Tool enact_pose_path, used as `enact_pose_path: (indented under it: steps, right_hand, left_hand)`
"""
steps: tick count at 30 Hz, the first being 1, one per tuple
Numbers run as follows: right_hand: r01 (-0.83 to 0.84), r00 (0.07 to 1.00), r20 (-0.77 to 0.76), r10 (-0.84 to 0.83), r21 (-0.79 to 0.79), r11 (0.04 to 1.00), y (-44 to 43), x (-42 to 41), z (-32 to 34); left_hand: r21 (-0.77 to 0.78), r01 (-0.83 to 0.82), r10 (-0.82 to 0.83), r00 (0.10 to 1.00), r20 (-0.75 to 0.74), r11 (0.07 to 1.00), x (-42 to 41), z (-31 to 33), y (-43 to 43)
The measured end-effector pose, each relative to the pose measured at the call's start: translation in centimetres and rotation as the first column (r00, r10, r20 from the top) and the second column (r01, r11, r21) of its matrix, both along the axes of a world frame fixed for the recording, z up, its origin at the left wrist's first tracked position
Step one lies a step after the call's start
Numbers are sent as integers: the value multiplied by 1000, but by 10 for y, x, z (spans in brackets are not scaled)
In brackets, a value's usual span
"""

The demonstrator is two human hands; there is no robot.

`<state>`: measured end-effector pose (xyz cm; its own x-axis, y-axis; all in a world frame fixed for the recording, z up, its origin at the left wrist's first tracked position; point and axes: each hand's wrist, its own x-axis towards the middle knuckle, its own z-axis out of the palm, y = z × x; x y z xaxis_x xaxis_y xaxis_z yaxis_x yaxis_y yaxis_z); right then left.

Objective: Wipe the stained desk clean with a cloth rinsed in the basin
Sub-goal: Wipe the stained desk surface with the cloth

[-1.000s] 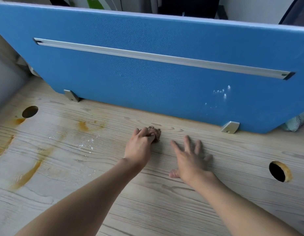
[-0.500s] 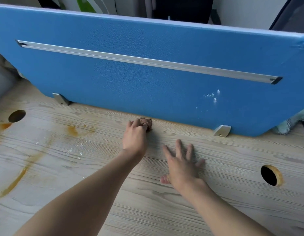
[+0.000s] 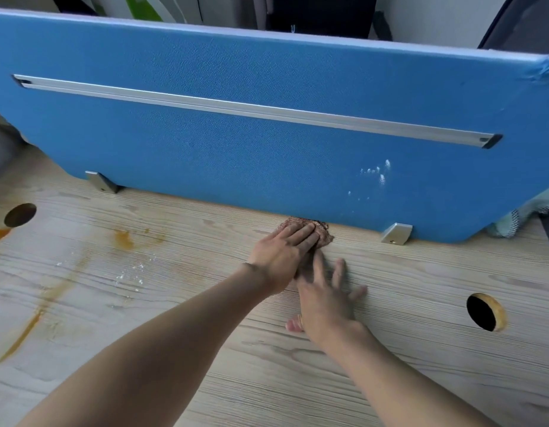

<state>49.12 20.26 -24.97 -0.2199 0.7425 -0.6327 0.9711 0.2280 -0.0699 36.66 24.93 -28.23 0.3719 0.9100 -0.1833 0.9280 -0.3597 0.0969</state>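
A small brownish cloth (image 3: 324, 233) lies on the pale wooden desk (image 3: 421, 349), right against the foot of the blue divider panel. My left hand (image 3: 282, 254) presses it down with fingers laid flat and straight over it. My right hand (image 3: 327, 298) lies flat on the desk just in front, fingers spread, its fingertips partly under my left hand. Orange-brown stains (image 3: 124, 238) and a long streak (image 3: 30, 325) mark the left part of the desk, with white specks (image 3: 130, 274) between them. No basin is in view.
The blue divider (image 3: 236, 134) with a metal rail stands along the desk's back edge on two metal brackets (image 3: 396, 232). Cable holes open at the left (image 3: 20, 214) and right (image 3: 484, 312). A checked fabric (image 3: 519, 217) shows past the divider's right end.
My left hand has pushed the cloth back and to the right, up to the divider's foot, and its fingers have flattened over it. My right hand stays planted on the desk.
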Motion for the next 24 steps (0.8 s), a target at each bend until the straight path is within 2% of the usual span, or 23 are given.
enact_pose_path:
  steps: [7,11,15,17,20,24]
  right_hand:
    - [-1,1000,-9,1,17,1000,-3,-1,4]
    - [-10,1000,16,10,26,1000,-2,-11,8]
    - [-21,997,-78,16,-57,998,-2,-30,13]
    - [-60,997,-59,55,-84,995,-5,-38,12]
    - [-69,998,-13,68,-76,995,-7,-42,8]
    - [-68,998,11,68,-41,997,-9,-43,8]
  left_hand:
    - [-107,-293,289,956,-50,950,-4,9,6]
    - [-146,-372,363,928,-80,917,-29,12,-4]
    - [-156,-449,436,893,-111,880,-66,16,-18]
    - [-160,-486,474,874,-109,859,-79,16,-23]
    - [-129,-476,474,879,-43,870,-71,15,-23]
    - [-82,-365,370,928,44,927,-56,12,-48]
